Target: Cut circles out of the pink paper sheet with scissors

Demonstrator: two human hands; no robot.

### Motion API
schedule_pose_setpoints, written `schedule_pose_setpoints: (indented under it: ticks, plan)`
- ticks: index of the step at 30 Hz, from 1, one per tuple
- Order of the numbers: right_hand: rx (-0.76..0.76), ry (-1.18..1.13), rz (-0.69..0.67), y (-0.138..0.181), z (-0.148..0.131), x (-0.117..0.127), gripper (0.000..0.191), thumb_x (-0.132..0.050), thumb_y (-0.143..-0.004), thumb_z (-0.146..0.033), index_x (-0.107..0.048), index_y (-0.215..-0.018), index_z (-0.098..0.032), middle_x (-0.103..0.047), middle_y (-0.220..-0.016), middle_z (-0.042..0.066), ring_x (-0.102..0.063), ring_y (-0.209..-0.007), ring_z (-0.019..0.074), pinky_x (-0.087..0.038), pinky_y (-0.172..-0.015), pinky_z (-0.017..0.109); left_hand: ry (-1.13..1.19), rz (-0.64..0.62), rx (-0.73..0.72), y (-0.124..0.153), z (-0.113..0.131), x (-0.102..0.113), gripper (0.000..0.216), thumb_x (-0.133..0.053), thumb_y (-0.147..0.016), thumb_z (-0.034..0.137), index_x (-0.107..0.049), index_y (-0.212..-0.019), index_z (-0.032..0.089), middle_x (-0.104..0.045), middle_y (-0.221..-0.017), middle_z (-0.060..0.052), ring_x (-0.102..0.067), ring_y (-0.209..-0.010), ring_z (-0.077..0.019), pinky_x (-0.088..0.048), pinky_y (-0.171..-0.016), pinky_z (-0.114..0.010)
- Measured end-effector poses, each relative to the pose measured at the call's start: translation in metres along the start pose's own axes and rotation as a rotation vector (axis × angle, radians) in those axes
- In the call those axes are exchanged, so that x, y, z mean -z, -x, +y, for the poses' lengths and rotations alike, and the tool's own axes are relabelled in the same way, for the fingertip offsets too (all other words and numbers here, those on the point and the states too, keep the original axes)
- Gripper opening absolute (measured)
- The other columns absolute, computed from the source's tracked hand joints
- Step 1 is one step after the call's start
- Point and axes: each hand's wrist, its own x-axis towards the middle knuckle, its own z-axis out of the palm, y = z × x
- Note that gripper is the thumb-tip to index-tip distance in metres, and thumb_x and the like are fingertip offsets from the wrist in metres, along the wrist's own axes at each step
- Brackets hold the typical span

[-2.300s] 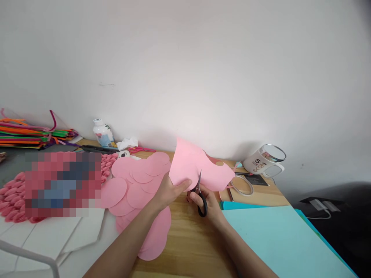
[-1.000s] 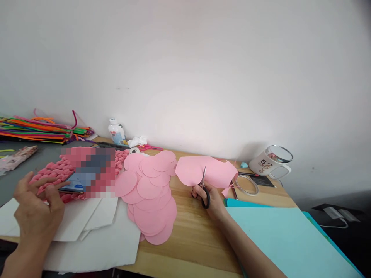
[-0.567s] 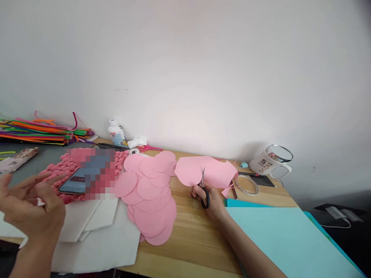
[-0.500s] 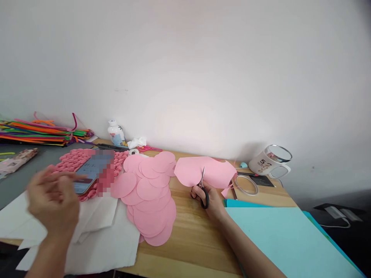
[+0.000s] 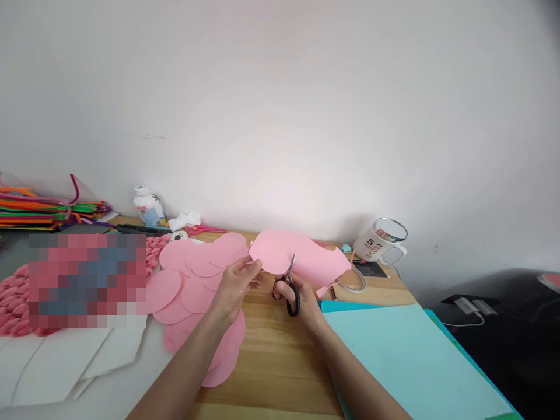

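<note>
My right hand is closed round the black handles of a pair of scissors, whose blades point up and stand slightly apart. The blades lie against the lower edge of a curved sheet of pink paper. At the sheet's left corner, my left hand pinches the paper between thumb and fingers. Left of it spreads a heap of pink paper circles, overlapping each other on the wooden table; my left forearm passes over part of the heap.
Blue paper sheets lie at the right. A white mug and a cable ring stand behind them. Pink knitted material, partly pixelated, white sheets, a white bottle and colourful pipe cleaners are at the left.
My left hand has moved right from beside the phone and taken hold of the pink paper. The view has turned slightly right. My right hand keeps the scissors at the sheet.
</note>
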Motion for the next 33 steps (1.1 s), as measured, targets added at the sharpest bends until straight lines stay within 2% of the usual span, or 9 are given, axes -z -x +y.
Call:
schedule_pose_setpoints:
  ticks: [2, 6, 7, 12, 17, 21, 25, 28, 33]
  plan:
    - [-0.007, -0.016, 0.010, 0.000, -0.001, -0.001, 0.031, -0.061, -0.071, -0.050, -0.051, -0.072, -0.021, -0.049, -0.059, -0.001, -0.051, -0.059, 0.0169, -0.044, -0.062, 0.030, 0.045, 0.020, -0.002, -0.001, 0.003, -0.001, 0.045, -0.067, -0.067, 0.038, -0.057, -0.103, 0.012, -0.061, -0.077, -0.004, -0.057, -0.066, -0.0134, -0.043, -0.060, -0.026]
    - [-0.011, 0.007, 0.013, -0.001, -0.001, 0.000, 0.030, -0.060, -0.073, -0.049, -0.051, -0.069, -0.021, -0.049, -0.059, -0.001, -0.051, -0.060, 0.0168, -0.043, -0.062, 0.030, -0.172, 0.411, -0.201, -0.001, 0.008, -0.005, 0.053, -0.075, -0.056, 0.027, -0.055, -0.104, 0.017, -0.057, -0.078, 0.001, -0.055, -0.063, -0.0100, -0.043, -0.058, -0.023]
    - [-0.007, 0.026, 0.008, 0.000, 0.000, 0.000, 0.030, -0.060, -0.073, -0.049, -0.051, -0.067, -0.021, -0.050, -0.059, -0.001, -0.051, -0.060, 0.0168, -0.043, -0.062, 0.030, -0.210, 0.452, -0.229, -0.002, 0.010, -0.006, 0.052, -0.075, -0.056, 0.027, -0.055, -0.103, 0.017, -0.057, -0.077, 0.002, -0.054, -0.059, -0.0092, -0.043, -0.055, -0.023]
    - [-0.004, 0.012, 0.016, 0.000, -0.001, 0.000, 0.031, -0.060, -0.072, -0.049, -0.051, -0.065, -0.020, -0.049, -0.059, -0.001, -0.050, -0.060, 0.0166, -0.042, -0.061, 0.030, -0.014, 0.333, 0.045, -0.003, 0.013, -0.008, 0.038, -0.074, -0.062, 0.030, -0.055, -0.088, 0.009, -0.062, -0.057, -0.001, -0.059, -0.044, -0.0140, -0.048, -0.047, -0.028]
    - [-0.010, -0.006, -0.005, 0.000, -0.004, -0.001, 0.032, -0.062, -0.070, -0.049, -0.051, -0.066, -0.019, -0.049, -0.060, 0.000, -0.049, -0.060, 0.0162, -0.040, -0.060, 0.029, 0.225, 0.386, 0.018, 0.002, 0.010, -0.010, 0.037, -0.079, -0.056, 0.031, -0.058, -0.079, 0.010, -0.069, -0.065, -0.005, -0.067, -0.060, -0.0192, -0.054, -0.061, -0.033]
    - [0.025, 0.062, -0.020, 0.000, -0.009, -0.003, 0.034, -0.063, -0.069, -0.050, -0.052, -0.063, -0.019, -0.049, -0.060, -0.001, -0.044, -0.058, 0.0147, -0.036, -0.057, 0.028, 0.365, 0.283, 0.029, 0.008, 0.007, -0.021, 0.035, -0.078, -0.058, 0.032, -0.064, -0.081, 0.011, -0.072, -0.081, -0.008, -0.067, -0.078, -0.0204, -0.053, -0.071, -0.031]
    - [0.066, 0.072, -0.018, 0.000, -0.012, -0.004, 0.034, -0.064, -0.069, -0.050, -0.051, -0.061, -0.019, -0.049, -0.059, -0.001, -0.043, -0.058, 0.0144, -0.037, -0.058, 0.027, 0.274, 0.195, 0.017, 0.005, 0.003, -0.032, 0.032, -0.079, -0.056, 0.026, -0.067, -0.080, 0.010, -0.072, -0.079, -0.008, -0.065, -0.069, -0.0191, -0.049, -0.056, -0.027]
    - [0.040, 0.048, -0.025, 0.000, -0.009, -0.002, 0.034, -0.063, -0.070, -0.051, -0.052, -0.066, -0.019, -0.049, -0.061, -0.001, -0.045, -0.058, 0.0146, -0.037, -0.058, 0.027, 0.185, 0.197, -0.013, -0.002, 0.000, -0.033, 0.026, -0.078, -0.055, 0.026, -0.068, -0.073, 0.009, -0.070, -0.065, -0.006, -0.062, -0.057, -0.0177, -0.045, -0.044, -0.025]
    - [0.009, -0.070, -0.094, 0.001, 0.000, 0.001, 0.034, -0.062, -0.073, -0.051, -0.052, -0.069, -0.018, -0.049, -0.062, 0.000, -0.046, -0.062, 0.0154, -0.038, -0.060, 0.027, -0.005, 0.253, -0.175, -0.005, -0.006, -0.027, 0.018, -0.074, -0.060, 0.026, -0.065, -0.056, 0.012, -0.063, -0.047, 0.000, -0.057, -0.045, -0.0141, -0.043, -0.040, -0.022]
